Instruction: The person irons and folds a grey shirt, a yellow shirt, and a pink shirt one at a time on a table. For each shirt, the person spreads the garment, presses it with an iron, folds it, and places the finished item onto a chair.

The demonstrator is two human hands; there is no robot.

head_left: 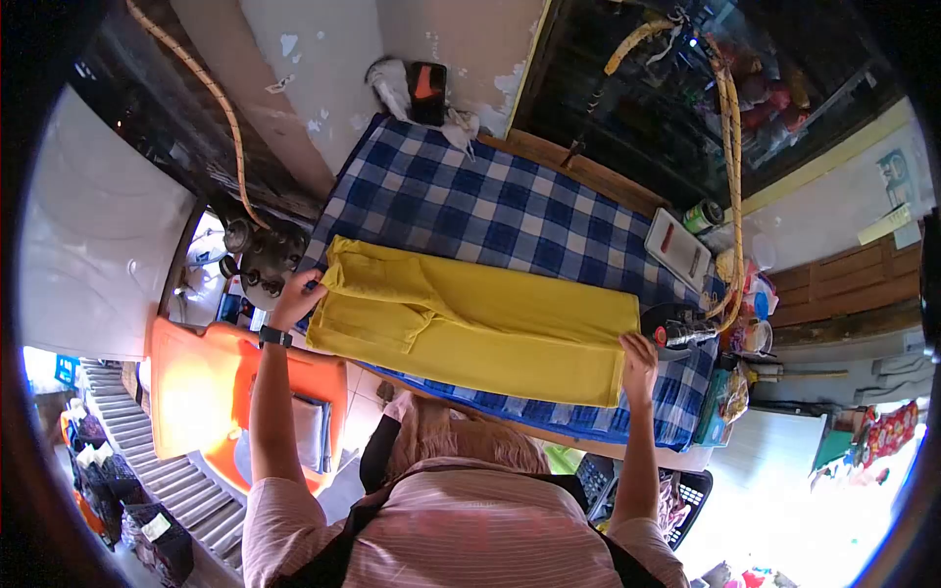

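A pair of yellow trousers (pixel 520 304), folded lengthwise, lies across a blue-and-white checked cloth (pixel 470 201) on the table. At the wider end on the left, my left hand (pixel 296 299) has its fingers closed on the edge of the trousers; a dark watch is on that wrist. My right hand (pixel 638 365) pinches the narrow leg end near its lower corner. Between the hands the fabric lies mostly flat, with a loose fold running along the middle. Just beyond my right hand rests a metallic iron-like appliance (pixel 681 334), partly hidden, on a dark pad.
A wrapped hose (pixel 730 186) hangs down to the appliance. A white tray (pixel 677 251) and a can (pixel 702 216) stand at the table's right. An orange chair (pixel 196 392) is at the left, near a metal tank (pixel 267 260). A black basket (pixel 694 500) sits below right.
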